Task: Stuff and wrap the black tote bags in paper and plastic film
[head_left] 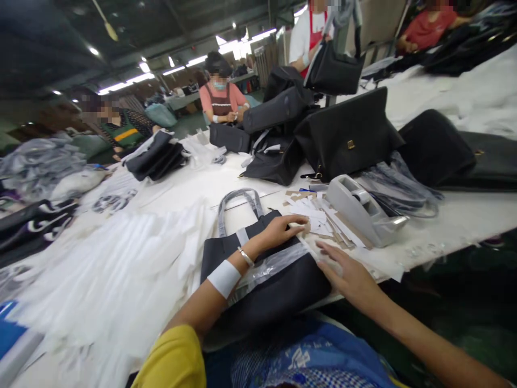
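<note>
**Both hands settle a dark bag at the near table edge**

Nearest, the dark bag (262, 280) lies flat on the white table (464, 215), its base toward the person and its grey handles (238, 207) arching away. A clear plastic wrap (270, 267) crosses its middle. The left hand (283, 229) rests on the bag's far right corner, fingers stretched forward and close together, tips touching the paper slips (319, 218) just beyond; it pinches nothing. The right hand (343, 272) lies palm down at the bag's right edge, fingers slightly spread, holding nothing. This looks like a smoothing or positioning step; a next move would call for a firm grasp of a slip or the wrap. Right of the slips stands a grey tape dispenser (363, 207). Left lie white sheets (121, 253). Farther off, black handbags (347, 134) pile up, with other workers beyond
</note>
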`<state>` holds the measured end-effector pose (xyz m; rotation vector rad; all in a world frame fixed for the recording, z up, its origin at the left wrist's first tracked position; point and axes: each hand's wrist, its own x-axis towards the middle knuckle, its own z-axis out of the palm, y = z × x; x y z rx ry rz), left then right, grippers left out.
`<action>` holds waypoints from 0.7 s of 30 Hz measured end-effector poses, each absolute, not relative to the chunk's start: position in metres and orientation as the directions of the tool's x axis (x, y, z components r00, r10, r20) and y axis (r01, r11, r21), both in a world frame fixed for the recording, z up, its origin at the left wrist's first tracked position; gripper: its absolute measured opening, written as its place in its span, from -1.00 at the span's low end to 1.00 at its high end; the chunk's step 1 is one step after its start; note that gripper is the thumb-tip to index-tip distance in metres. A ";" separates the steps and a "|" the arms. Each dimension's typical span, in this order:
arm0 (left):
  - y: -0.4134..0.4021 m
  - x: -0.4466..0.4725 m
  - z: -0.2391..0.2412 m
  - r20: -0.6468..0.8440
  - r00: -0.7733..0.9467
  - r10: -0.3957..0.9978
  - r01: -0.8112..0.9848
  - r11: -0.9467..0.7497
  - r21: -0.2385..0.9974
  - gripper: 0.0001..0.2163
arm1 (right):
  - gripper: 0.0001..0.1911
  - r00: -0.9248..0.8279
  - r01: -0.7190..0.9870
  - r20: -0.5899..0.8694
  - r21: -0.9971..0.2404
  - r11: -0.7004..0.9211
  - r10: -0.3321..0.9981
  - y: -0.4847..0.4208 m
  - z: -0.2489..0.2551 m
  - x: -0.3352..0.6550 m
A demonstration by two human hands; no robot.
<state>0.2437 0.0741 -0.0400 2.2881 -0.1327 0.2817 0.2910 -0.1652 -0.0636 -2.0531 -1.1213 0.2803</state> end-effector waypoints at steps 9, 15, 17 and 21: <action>0.065 0.087 0.009 0.365 0.812 0.455 0.245 -0.834 0.495 -0.73 | -0.45 0.031 0.953 0.342 -0.293 0.075 0.939 -0.118 -0.064 0.283; 0.023 -0.006 -0.057 0.366 0.509 0.779 0.634 -0.627 0.453 -0.62 | -0.53 -0.046 0.981 0.370 -0.158 0.112 0.928 -0.120 -0.086 0.319; 0.021 -0.016 -0.067 0.358 0.501 0.788 0.617 -0.615 0.491 -0.63 | -0.49 -0.065 0.988 0.374 -0.104 0.112 0.925 -0.111 -0.068 0.320; 0.046 -0.019 -0.050 0.440 0.486 0.755 0.595 -0.655 0.467 -0.72 | -0.58 -0.061 0.989 0.384 -0.101 0.108 0.921 -0.066 -0.016 0.286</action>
